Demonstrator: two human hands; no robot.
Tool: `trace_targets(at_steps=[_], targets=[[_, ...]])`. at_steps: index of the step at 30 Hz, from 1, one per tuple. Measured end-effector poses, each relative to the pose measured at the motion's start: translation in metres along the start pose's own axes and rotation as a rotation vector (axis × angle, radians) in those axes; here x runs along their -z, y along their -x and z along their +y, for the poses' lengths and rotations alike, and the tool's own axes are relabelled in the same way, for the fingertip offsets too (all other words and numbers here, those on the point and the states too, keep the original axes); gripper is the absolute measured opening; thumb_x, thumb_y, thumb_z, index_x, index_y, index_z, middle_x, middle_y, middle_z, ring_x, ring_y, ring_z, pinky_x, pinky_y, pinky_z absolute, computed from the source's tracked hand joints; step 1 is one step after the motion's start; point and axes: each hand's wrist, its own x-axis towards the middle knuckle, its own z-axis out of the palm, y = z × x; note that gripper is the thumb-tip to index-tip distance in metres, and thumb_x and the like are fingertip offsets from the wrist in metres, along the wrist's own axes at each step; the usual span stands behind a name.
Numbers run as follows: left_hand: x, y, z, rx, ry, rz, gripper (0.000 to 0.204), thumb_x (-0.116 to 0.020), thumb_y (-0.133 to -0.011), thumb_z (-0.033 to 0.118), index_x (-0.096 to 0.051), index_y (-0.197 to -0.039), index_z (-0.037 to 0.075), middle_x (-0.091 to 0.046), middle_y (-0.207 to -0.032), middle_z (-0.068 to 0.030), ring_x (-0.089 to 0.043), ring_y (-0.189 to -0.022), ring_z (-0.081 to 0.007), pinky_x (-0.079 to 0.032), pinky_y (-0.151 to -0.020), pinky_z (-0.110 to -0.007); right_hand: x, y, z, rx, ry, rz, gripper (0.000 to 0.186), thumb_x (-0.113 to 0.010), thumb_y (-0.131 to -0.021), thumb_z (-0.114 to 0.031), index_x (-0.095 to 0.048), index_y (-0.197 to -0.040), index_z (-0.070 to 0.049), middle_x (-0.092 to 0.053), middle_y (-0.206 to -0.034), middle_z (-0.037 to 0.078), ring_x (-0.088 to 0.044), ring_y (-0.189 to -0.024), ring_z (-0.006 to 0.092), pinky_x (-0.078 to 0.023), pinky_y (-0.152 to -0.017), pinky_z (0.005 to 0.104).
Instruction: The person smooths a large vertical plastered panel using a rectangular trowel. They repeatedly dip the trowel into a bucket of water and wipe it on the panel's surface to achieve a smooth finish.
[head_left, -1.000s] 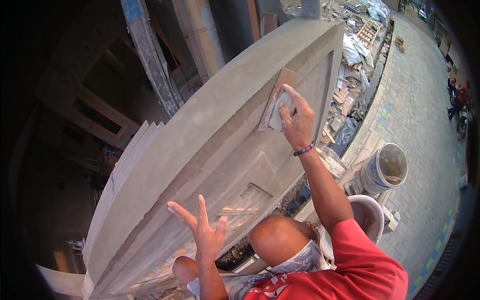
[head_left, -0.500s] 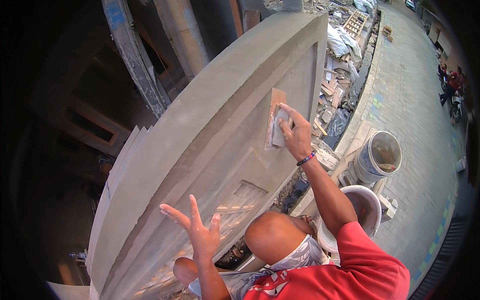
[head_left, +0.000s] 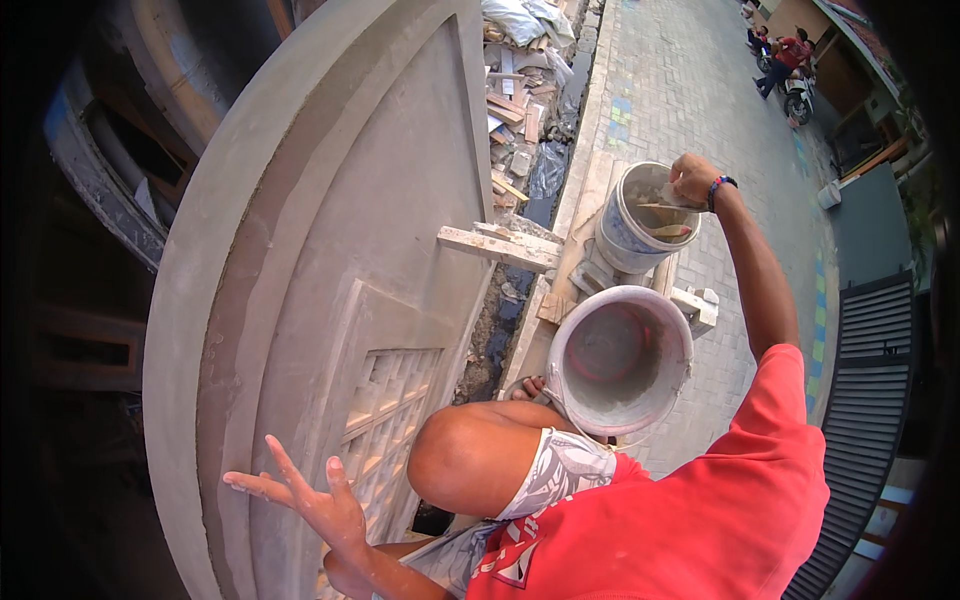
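Observation:
My right hand [head_left: 692, 180] is closed on a wooden plastering float [head_left: 662, 207], held at the mouth of a grey-white bucket [head_left: 622, 238]. Only the float's thin edge and part of its pale grip show. Inside that bucket lies another wooden piece [head_left: 670, 232], partly hidden by the rim. My left hand [head_left: 325, 508] is open, its spread fingers dusted with grey, in front of the plastered wall [head_left: 385, 160]. It holds nothing, and I cannot tell whether it touches the wall. The wall has a curved, raised grey border [head_left: 215, 230].
A wide round tub [head_left: 675, 365] with a grey-coated inside stands by my knee. A lattice vent [head_left: 385, 400] opens low in the wall. Wood scraps and rubble [head_left: 520, 110] line a narrow gutter [head_left: 540, 208]. Farther along the paved lane [head_left: 690, 90], people [head_left: 790, 60] are near a motorbike [head_left: 797, 105].
My right hand has carried the float away from the wall, rightward to the bucket. My left hand stays open, appearing lower and farther left as the view has turned right.

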Motion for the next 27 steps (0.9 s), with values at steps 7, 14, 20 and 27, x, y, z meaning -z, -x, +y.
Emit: trace_targets(at_steps=[7,14,20,27], targets=[[0.007,-0.003,-0.01,0.015,-0.074,-0.02,0.077,-0.064,-0.088,0.053,-0.036,-0.152,0.021,0.014,-0.163,-0.0199,0.014,-0.149,-0.0434,-0.012,-0.116,-0.065,-0.127,-0.065,-0.016,-0.142,0.097,-0.028,0.03,-0.056,-0.087,-0.018,-0.07,-0.107,0.001,-0.066,-0.113,0.028,-0.064,-0.11,0.0395,-0.053,-0.093,0.0463],[0.009,-0.006,0.001,0.045,0.056,-0.087,0.078,-0.069,-0.086,0.044,-0.037,-0.152,0.018,0.017,-0.161,-0.0244,0.019,-0.147,-0.0454,-0.004,-0.116,-0.063,-0.096,-0.1,0.06,0.027,0.112,-0.115,0.031,-0.068,-0.084,-0.016,-0.07,-0.108,0.003,-0.069,-0.105,0.026,-0.069,-0.097,0.0336,-0.055,-0.084,0.0415],[0.017,-0.001,0.002,0.059,0.1,-0.109,0.078,-0.071,-0.085,0.036,-0.037,-0.152,0.016,0.021,-0.16,-0.0249,0.021,-0.146,-0.0457,-0.001,-0.116,-0.062,-0.019,0.034,-0.028,0.075,-1.058,0.322,0.058,-0.066,-0.088,-0.01,-0.047,-0.142,0.001,-0.067,-0.103,0.014,-0.064,-0.089,0.0168,-0.051,-0.078,0.0288],[0.015,-0.006,0.008,0.088,0.13,-0.152,0.08,-0.072,-0.083,0.03,-0.035,-0.152,0.015,0.022,-0.159,-0.0252,0.022,-0.146,-0.0469,0.0,-0.117,-0.061,-0.022,0.08,-0.285,0.68,-1.392,0.437,0.064,-0.065,-0.085,-0.004,-0.041,-0.144,0.0,-0.055,-0.101,0.006,-0.053,-0.092,0.0104,-0.047,-0.078,0.0277]])
